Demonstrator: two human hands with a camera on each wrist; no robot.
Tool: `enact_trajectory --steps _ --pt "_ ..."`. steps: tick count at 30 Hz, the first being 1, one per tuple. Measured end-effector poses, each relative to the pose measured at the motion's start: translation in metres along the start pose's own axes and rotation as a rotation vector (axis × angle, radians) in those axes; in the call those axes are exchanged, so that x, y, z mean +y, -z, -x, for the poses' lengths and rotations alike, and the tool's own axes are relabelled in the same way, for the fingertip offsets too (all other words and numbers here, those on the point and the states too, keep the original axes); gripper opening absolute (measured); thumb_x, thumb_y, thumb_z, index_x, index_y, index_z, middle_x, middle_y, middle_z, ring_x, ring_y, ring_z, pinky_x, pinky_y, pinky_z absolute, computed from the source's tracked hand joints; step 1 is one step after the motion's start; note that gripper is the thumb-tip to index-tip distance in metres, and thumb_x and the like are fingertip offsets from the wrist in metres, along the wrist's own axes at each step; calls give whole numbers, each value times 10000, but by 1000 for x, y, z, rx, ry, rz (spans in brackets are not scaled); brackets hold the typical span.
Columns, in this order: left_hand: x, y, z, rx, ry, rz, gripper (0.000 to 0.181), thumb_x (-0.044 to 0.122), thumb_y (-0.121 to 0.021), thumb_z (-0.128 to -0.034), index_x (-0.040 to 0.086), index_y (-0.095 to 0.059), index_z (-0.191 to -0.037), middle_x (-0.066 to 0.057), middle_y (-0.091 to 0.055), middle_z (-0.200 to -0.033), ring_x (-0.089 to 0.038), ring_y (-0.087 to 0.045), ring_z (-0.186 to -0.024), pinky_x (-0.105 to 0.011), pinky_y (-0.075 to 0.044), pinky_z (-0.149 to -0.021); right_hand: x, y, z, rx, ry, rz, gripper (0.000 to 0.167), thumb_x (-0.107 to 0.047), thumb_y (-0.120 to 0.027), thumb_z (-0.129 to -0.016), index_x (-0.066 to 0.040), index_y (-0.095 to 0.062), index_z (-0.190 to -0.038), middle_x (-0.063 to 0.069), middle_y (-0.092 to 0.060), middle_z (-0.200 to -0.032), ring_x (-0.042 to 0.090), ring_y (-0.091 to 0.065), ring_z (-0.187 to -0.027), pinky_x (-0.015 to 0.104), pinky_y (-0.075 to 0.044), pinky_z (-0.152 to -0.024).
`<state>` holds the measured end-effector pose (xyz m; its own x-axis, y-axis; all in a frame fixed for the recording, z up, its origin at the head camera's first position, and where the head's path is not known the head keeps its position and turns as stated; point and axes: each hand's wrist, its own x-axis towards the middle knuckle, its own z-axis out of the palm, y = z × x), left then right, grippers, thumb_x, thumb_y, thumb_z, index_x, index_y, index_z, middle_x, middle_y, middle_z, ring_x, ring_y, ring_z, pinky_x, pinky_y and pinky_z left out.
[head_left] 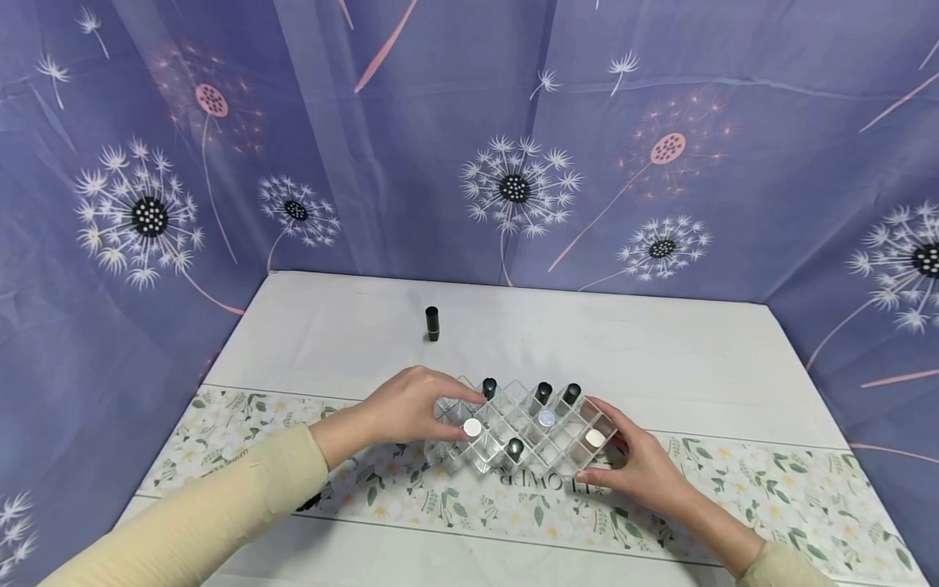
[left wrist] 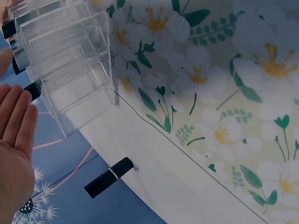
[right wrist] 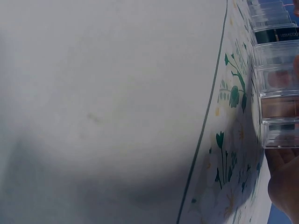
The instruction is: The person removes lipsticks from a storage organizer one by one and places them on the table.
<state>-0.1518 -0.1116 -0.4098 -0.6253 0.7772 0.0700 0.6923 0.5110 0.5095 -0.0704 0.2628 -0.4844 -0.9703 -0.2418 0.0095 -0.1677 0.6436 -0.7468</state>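
Observation:
A clear lipstick organizer (head_left: 533, 424) with diamond-shaped compartments stands on the table. Several lipsticks are in it: black-capped ones such as a lipstick (head_left: 515, 449) at the front, and a white-topped tube (head_left: 473, 427) on the left. My left hand (head_left: 418, 408) reaches over the organizer's left end, thumb beside the white-topped tube and index finger by a black lipstick (head_left: 489, 390). In the left wrist view its fingers (left wrist: 18, 114) look straight. My right hand (head_left: 638, 469) holds the organizer's right end, thumb in front and fingers behind.
A single black lipstick (head_left: 433, 324) stands behind the organizer on the white table (head_left: 660, 350). A flower-print runner (head_left: 778, 497) crosses the table. A small black thing (head_left: 310, 502) shows partly under the left sleeve. Purple dandelion curtains (head_left: 411, 163) surround the table's back and sides.

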Motion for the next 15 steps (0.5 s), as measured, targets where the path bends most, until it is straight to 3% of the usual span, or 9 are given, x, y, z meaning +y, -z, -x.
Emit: enact_trajectory --steps 5,15 --pt "0 -2 -1 -2 -27 -6 425 278 -902 -886 172 -796 -1283 67 -780 -1253 -155 -740 -1167 -385 -586 -1050 0 0 0 5 6 -2 1085 -328 -997 -758 -95 -406 -1639 267 -546 -1537 497 -596 -1336 613 -507 -1081" --pt "3 -6 -4 -24 0 19 358 245 -901 -886 177 -818 -1228 79 -788 -1223 -141 -745 -1147 -370 -584 -1049 0 0 0 2 3 -5 1091 -322 -998 -758 -93 -400 -1642 258 -555 -1532 490 -596 -1341 607 -498 -1092"
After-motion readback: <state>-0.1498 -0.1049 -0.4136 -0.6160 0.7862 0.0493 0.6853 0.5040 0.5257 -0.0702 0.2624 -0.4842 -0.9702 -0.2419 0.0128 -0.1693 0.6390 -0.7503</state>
